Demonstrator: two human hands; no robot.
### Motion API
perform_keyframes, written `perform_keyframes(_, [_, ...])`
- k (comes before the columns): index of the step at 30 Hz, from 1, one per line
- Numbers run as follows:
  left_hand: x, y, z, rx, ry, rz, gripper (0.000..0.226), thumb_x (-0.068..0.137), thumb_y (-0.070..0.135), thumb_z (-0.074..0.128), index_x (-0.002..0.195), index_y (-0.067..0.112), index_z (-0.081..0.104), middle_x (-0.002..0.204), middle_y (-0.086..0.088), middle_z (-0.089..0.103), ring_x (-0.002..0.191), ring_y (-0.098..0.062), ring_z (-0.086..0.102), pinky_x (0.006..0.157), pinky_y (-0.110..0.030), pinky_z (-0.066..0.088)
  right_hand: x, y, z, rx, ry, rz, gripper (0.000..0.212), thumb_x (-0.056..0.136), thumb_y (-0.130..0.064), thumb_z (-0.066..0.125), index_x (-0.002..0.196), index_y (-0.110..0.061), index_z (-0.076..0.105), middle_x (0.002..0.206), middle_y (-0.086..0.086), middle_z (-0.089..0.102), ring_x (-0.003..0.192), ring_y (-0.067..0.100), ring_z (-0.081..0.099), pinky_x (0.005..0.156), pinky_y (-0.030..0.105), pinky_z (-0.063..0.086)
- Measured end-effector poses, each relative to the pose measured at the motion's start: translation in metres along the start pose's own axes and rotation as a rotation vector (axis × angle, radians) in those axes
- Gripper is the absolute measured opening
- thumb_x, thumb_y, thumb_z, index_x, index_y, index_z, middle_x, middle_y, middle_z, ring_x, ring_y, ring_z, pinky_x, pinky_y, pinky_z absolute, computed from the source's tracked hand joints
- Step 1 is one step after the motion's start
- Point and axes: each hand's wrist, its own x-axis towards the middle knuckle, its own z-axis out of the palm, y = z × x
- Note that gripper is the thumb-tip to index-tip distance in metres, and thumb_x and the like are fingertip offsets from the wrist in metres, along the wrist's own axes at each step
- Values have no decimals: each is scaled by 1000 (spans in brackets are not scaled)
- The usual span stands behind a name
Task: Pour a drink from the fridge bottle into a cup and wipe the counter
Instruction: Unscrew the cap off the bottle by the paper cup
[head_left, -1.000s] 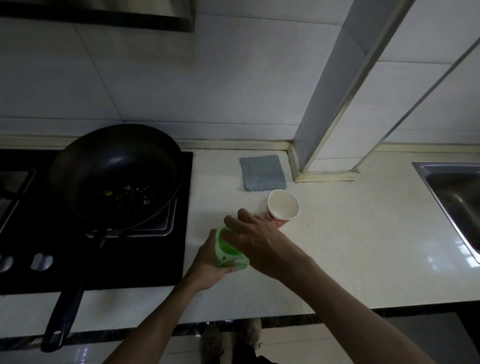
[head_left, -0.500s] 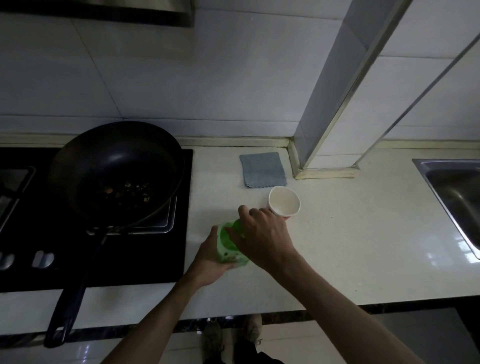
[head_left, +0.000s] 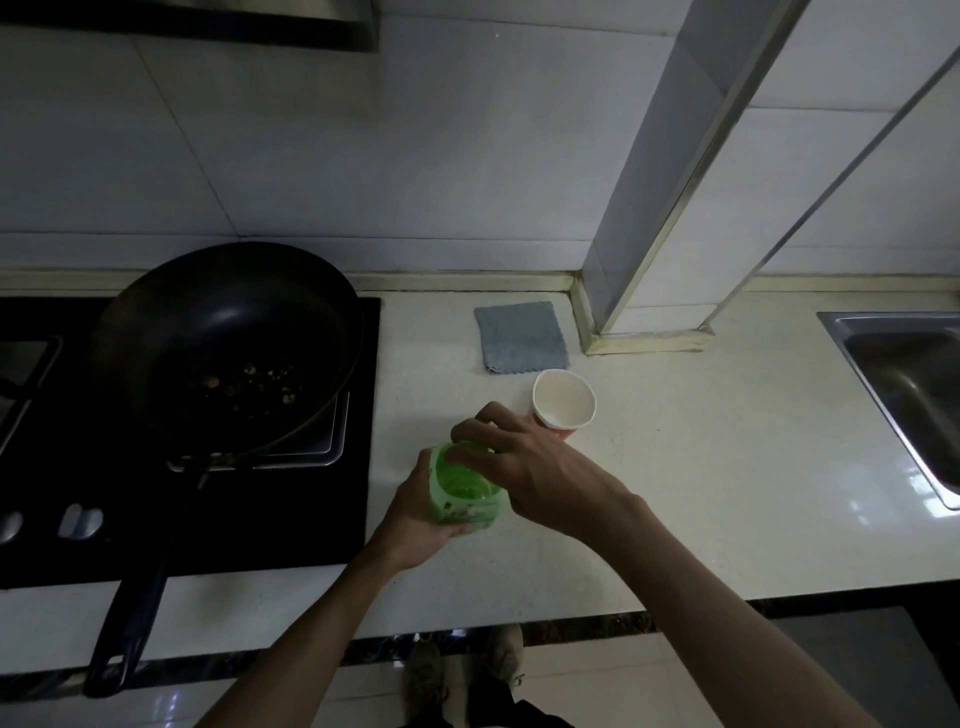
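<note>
Bottle: the green bottle (head_left: 464, 491) stood upright on the counter (head_left: 675, 493), near the front edge, just right of the hob (head_left: 322, 525).
Left hand: the left hand (head_left: 415, 519) was wrapped round the bottle's lower body, fingers closed on it.
Right hand: the right hand (head_left: 524, 467) sat over the bottle's top, fingers curled down round the neck (a cap-twisting grip, by my judgement).
Cup: the cup (head_left: 563, 405) stood upright just behind the right hand, apart from the bottle; its inside looked pale and I saw no drink in it.
Cloth: the grey cloth (head_left: 522, 338) lay flat near the back wall, just behind the cup, untouched.
Done: bottle fetched to the counter and set beside the cup.
Left: opening appeared to be in hand; pouring and wiping were both outstanding.
Hidden: the cap and mouth were covered by the right hand, so I could not tell whether the cap was on, loosened or off.
Unclear: the liquid level was not readable through the green plastic, nor was the label.
Unclear: the room was dim; no spill showed on the counter, though a thin wet patch might not have shown.
Cut off: the sink (head_left: 904, 384) ran out of view at the right.
</note>
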Motion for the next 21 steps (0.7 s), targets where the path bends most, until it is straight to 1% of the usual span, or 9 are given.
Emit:
perform_keyframes(3, [-1,1,0,7,5,17,89,58,15,90,128,31,38,113,8,62,102,-1,62,85,-29,57,-2,1,-3,178,82,47,43,79,-1,74,120,-8,62,121,11,60,109,24,57,80,27,53])
perform_keyframes(5, [-2,-1,0,5,12,37,87,57,13,91,126,28,40,114,8,62,103,0,62,86,-31,57,-11,5,-2,341,210,172,29,85,-5,69,113,-8,60,115,7,61,105,16,58,85,21,51])
perform_keyframes(7, [-2,-2,0,14,7,70,85,57,14,92,124,26,42,117,5,62,107,-5,62,86,-28,56,-31,9,9,494,413,355,24,83,-6,73,103,-7,60,106,4,65,93,12,63,81,20,53])
perform_keyframes(8, [-2,-1,0,15,8,76,85,56,16,92,123,29,41,119,4,61,108,-6,62,85,-24,55,-42,10,19,544,506,447,24,81,-6,75,100,-8,60,102,3,67,89,12,65,79,22,55])
perform_keyframes(10, [-3,3,0,13,7,55,85,54,24,92,120,37,40,119,7,60,108,-6,61,85,-24,55,-67,9,47,534,600,617,27,77,-6,79,99,-10,64,96,1,68,86,13,65,77,24,54])
perform_keyframes(12, [-3,2,0,-18,9,31,88,50,31,91,123,33,42,118,7,61,108,-9,62,87,-32,56,-92,9,79,465,572,775,31,74,-6,82,101,-13,69,93,-4,65,85,6,60,75,16,49])
perform_keyframes(14, [-3,2,0,-3,27,35,90,49,32,91,125,26,43,116,7,64,106,-7,63,87,-31,55,-116,12,107,459,519,901,32,73,-7,83,101,-16,71,92,-6,63,84,1,56,74,11,46])
perform_keyframes(18, [-5,5,1,-4,31,42,90,45,41,89,120,32,43,113,11,64,103,-1,63,87,-30,55,-143,20,139,470,463,1056,25,75,-7,81,93,-18,68,100,-2,70,88,0,58,77,18,51])
perform_keyframes(21, [-6,8,1,-19,21,31,91,41,45,90,118,36,42,113,10,64,103,-1,63,88,-31,55,-148,23,148,467,431,1086,26,78,-5,78,99,-15,68,105,-2,69,89,6,61,83,28,55])
